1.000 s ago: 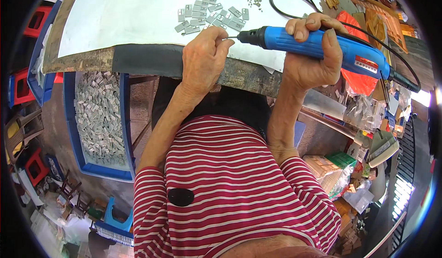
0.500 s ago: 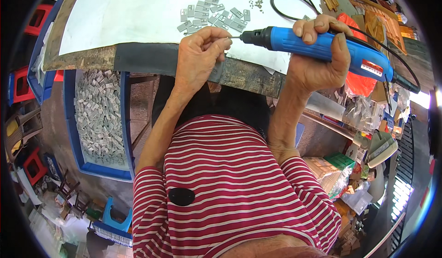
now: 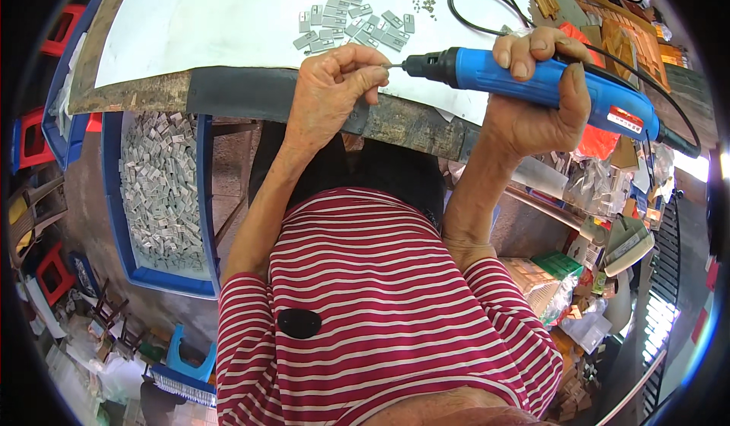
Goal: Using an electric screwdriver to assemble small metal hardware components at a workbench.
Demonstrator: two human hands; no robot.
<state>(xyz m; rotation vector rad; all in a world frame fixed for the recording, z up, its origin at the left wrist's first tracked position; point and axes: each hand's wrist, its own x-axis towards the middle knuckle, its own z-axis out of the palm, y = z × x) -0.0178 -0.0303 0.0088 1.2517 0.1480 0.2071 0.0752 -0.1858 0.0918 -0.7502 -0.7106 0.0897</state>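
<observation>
My right hand (image 3: 544, 91) is wrapped around a blue electric screwdriver (image 3: 494, 76) with a black nose, held level above the table edge. Its thin bit points left and meets the fingertips of my left hand (image 3: 334, 84). Those fingers are pinched together; whatever lies between them is hidden or too small to make out. Beyond my left hand, several small grey rectangular plates (image 3: 332, 22) with slots lie in a loose group on a white sheet (image 3: 220, 23). To their right is a scatter of tiny brass-coloured pieces (image 3: 430, 3).
A black cable (image 3: 475, 27) loops across the sheet at right. The worn wooden table edge (image 3: 414, 126) carries a dark strip (image 3: 239, 91). Lower left stands a blue tray (image 3: 114, 198) full of small grey pieces (image 3: 163, 190). A red bag (image 3: 597, 141) and cluttered boxes lie at right.
The screwdriver and my right hand have shifted slightly right and down. My left fingers stay pinched at the bit's tip, moved a little to the right.
</observation>
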